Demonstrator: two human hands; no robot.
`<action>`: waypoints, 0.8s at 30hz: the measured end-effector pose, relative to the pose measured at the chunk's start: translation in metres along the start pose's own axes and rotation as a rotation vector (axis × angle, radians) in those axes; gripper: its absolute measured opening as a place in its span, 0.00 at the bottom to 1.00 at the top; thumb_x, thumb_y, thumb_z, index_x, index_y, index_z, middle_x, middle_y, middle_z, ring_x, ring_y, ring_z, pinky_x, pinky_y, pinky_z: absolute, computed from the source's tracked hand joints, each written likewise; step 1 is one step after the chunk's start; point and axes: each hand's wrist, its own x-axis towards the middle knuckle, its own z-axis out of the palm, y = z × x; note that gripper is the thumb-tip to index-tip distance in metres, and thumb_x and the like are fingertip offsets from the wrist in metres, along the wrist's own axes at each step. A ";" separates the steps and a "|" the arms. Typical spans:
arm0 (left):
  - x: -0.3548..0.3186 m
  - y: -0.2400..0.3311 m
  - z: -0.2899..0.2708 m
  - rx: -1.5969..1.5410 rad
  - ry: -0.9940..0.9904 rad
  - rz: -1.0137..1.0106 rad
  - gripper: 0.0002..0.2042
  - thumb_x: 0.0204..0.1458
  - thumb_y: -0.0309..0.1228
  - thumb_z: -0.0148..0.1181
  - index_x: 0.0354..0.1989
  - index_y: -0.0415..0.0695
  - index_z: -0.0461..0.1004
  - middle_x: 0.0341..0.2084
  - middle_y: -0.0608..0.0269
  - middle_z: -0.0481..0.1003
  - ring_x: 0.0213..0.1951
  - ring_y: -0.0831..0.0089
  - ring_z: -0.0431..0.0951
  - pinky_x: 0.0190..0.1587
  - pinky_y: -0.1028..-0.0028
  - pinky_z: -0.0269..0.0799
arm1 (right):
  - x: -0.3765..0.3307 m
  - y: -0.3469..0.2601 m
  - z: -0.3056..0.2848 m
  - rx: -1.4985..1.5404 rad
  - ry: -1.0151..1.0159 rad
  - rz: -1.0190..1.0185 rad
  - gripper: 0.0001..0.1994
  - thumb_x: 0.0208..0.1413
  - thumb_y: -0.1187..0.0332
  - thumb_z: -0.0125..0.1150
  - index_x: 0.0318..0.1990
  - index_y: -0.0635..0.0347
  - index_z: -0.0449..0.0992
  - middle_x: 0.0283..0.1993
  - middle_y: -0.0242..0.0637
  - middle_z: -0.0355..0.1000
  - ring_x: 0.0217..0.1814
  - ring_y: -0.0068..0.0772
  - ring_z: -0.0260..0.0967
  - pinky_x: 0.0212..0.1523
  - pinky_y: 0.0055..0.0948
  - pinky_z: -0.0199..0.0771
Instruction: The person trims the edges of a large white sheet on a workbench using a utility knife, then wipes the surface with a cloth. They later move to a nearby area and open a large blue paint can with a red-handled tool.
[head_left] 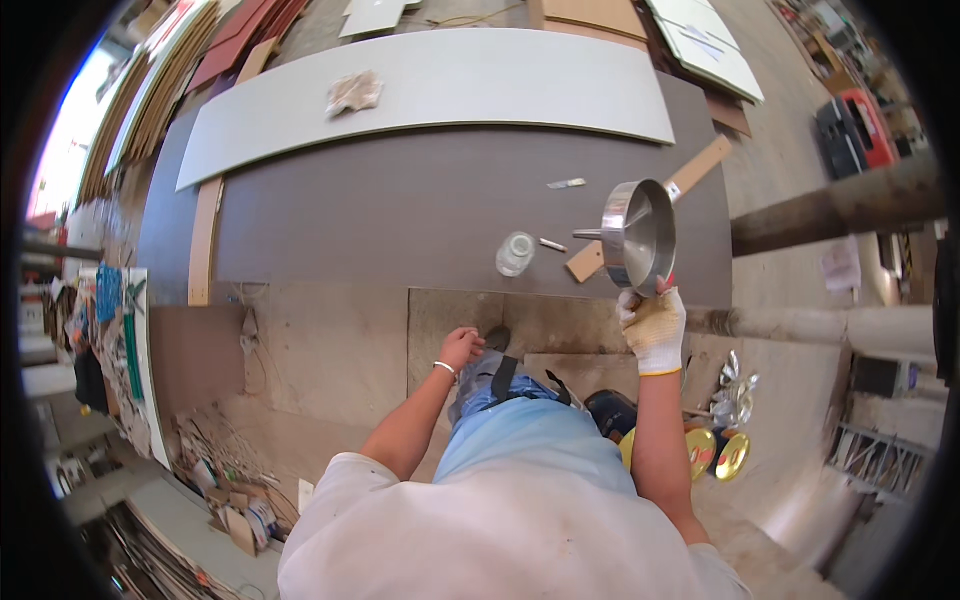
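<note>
My right hand (655, 328), in a white and yellowish work glove, grips the rim of a wide metal funnel (617, 235). The funnel is tipped on its side above the brown board's right end, its thin spout pointing left. My left hand (462, 348) is bare, with a white band at the wrist. It hangs beside my body, short of the board's near edge, loosely open with nothing visible in it. Left of the funnel stands a clear glass jar (515, 254). Near the jar lie a small whitish stick (551, 244) and a flat, pale blade-like piece (567, 184).
A long white panel (450, 85) bearing a crumpled cloth (355, 92) lies across the far side of the brown board (380, 200). Wooden strips (205, 240) cross the board at both ends. Tins (733, 456) stand by my right leg. A thick pipe (840, 210) runs at right.
</note>
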 end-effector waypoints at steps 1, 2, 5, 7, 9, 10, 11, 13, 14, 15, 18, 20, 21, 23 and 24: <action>0.000 -0.008 -0.001 0.042 0.007 -0.023 0.16 0.62 0.36 0.53 0.52 0.41 0.75 0.38 0.56 0.82 0.28 0.71 0.81 0.28 0.71 0.76 | -0.015 -0.011 -0.015 0.031 0.075 -0.083 0.14 0.63 0.57 0.56 0.45 0.58 0.75 0.40 0.38 0.75 0.34 0.36 0.67 0.29 0.31 0.63; 0.000 -0.018 -0.005 0.084 0.011 -0.048 0.15 0.61 0.37 0.54 0.51 0.41 0.75 0.37 0.57 0.82 0.27 0.71 0.80 0.27 0.70 0.75 | -0.031 -0.019 -0.029 0.063 0.156 -0.166 0.15 0.64 0.56 0.56 0.46 0.59 0.76 0.39 0.40 0.74 0.33 0.36 0.66 0.28 0.31 0.64; -0.008 -0.035 -0.005 0.300 0.005 -0.127 0.13 0.60 0.36 0.54 0.48 0.42 0.76 0.35 0.58 0.82 0.26 0.70 0.79 0.25 0.70 0.74 | -0.098 -0.049 -0.118 0.163 0.298 -0.343 0.16 0.64 0.54 0.54 0.47 0.58 0.76 0.40 0.42 0.75 0.35 0.38 0.69 0.28 0.32 0.67; -0.022 -0.039 0.004 0.439 0.010 -0.152 0.13 0.59 0.36 0.54 0.46 0.43 0.78 0.33 0.59 0.82 0.26 0.71 0.78 0.26 0.69 0.73 | -0.156 -0.054 -0.188 0.272 0.450 -0.449 0.15 0.65 0.55 0.54 0.47 0.56 0.76 0.40 0.42 0.76 0.37 0.39 0.71 0.30 0.32 0.69; -0.038 -0.041 0.009 0.584 -0.012 -0.091 0.12 0.58 0.36 0.56 0.42 0.43 0.79 0.31 0.61 0.82 0.25 0.73 0.76 0.26 0.70 0.71 | -0.213 -0.047 -0.242 0.322 0.720 -0.586 0.10 0.65 0.60 0.50 0.44 0.54 0.73 0.39 0.39 0.77 0.34 0.40 0.73 0.29 0.34 0.71; -0.041 -0.041 0.010 0.703 -0.059 -0.016 0.12 0.57 0.36 0.58 0.40 0.42 0.81 0.30 0.62 0.82 0.26 0.73 0.76 0.29 0.70 0.72 | -0.247 -0.043 -0.281 0.312 0.808 -0.646 0.10 0.65 0.60 0.51 0.43 0.55 0.73 0.38 0.38 0.77 0.34 0.38 0.73 0.29 0.33 0.71; -0.045 -0.041 0.009 0.823 -0.090 0.068 0.12 0.55 0.37 0.59 0.37 0.42 0.83 0.30 0.63 0.82 0.27 0.73 0.77 0.31 0.71 0.73 | -0.276 -0.029 -0.317 0.306 0.887 -0.687 0.10 0.65 0.61 0.51 0.43 0.55 0.73 0.38 0.38 0.77 0.34 0.37 0.73 0.28 0.33 0.71; -0.035 -0.054 0.001 0.960 -0.073 0.124 0.14 0.55 0.37 0.61 0.40 0.40 0.84 0.34 0.57 0.84 0.35 0.68 0.82 0.42 0.70 0.76 | -0.329 -0.007 -0.367 0.388 1.123 -0.690 0.12 0.65 0.61 0.48 0.43 0.59 0.74 0.35 0.37 0.77 0.34 0.34 0.72 0.27 0.30 0.70; -0.030 -0.054 0.003 1.044 -0.092 0.121 0.14 0.55 0.38 0.61 0.41 0.40 0.84 0.35 0.55 0.84 0.38 0.67 0.83 0.45 0.70 0.76 | -0.354 0.007 -0.391 0.431 1.174 -0.709 0.14 0.67 0.60 0.46 0.42 0.59 0.74 0.35 0.37 0.77 0.33 0.34 0.72 0.27 0.29 0.71; -0.028 -0.054 0.010 1.120 -0.110 0.117 0.15 0.55 0.38 0.62 0.42 0.39 0.84 0.36 0.53 0.84 0.40 0.66 0.83 0.47 0.69 0.76 | -0.377 0.021 -0.414 0.467 1.223 -0.724 0.15 0.68 0.58 0.45 0.42 0.60 0.74 0.35 0.38 0.77 0.32 0.34 0.72 0.26 0.28 0.71; -0.037 -0.045 0.042 1.214 -0.223 0.224 0.14 0.56 0.35 0.60 0.43 0.38 0.83 0.39 0.49 0.84 0.43 0.63 0.84 0.48 0.69 0.77 | -0.420 0.058 -0.460 0.689 1.237 -0.671 0.20 0.71 0.53 0.41 0.42 0.60 0.72 0.36 0.42 0.75 0.32 0.35 0.73 0.27 0.29 0.75; -0.044 -0.038 0.060 1.250 -0.293 0.312 0.14 0.58 0.33 0.59 0.46 0.37 0.81 0.38 0.51 0.84 0.40 0.66 0.84 0.45 0.71 0.77 | -0.424 0.074 -0.474 0.802 1.143 -0.627 0.20 0.71 0.52 0.42 0.42 0.61 0.72 0.37 0.43 0.75 0.33 0.37 0.74 0.28 0.29 0.77; -0.052 -0.033 0.073 1.174 -0.287 0.234 0.15 0.58 0.32 0.58 0.47 0.36 0.81 0.38 0.52 0.84 0.39 0.68 0.83 0.44 0.71 0.77 | -0.421 0.080 -0.480 0.840 1.109 -0.612 0.20 0.71 0.53 0.42 0.43 0.61 0.72 0.37 0.43 0.75 0.34 0.37 0.74 0.28 0.30 0.77; -0.084 -0.023 0.110 1.008 -0.274 0.083 0.16 0.58 0.31 0.58 0.49 0.35 0.80 0.36 0.53 0.84 0.36 0.71 0.82 0.41 0.73 0.77 | -0.414 0.087 -0.488 0.905 1.043 -0.587 0.19 0.70 0.53 0.44 0.44 0.61 0.72 0.37 0.42 0.75 0.36 0.39 0.74 0.29 0.30 0.78; -0.097 -0.020 0.118 1.016 -0.265 0.077 0.16 0.58 0.31 0.58 0.50 0.35 0.79 0.36 0.54 0.84 0.35 0.73 0.82 0.40 0.73 0.77 | -0.404 0.088 -0.490 0.953 1.134 -0.585 0.18 0.70 0.54 0.44 0.42 0.59 0.72 0.39 0.42 0.75 0.36 0.40 0.74 0.28 0.31 0.78</action>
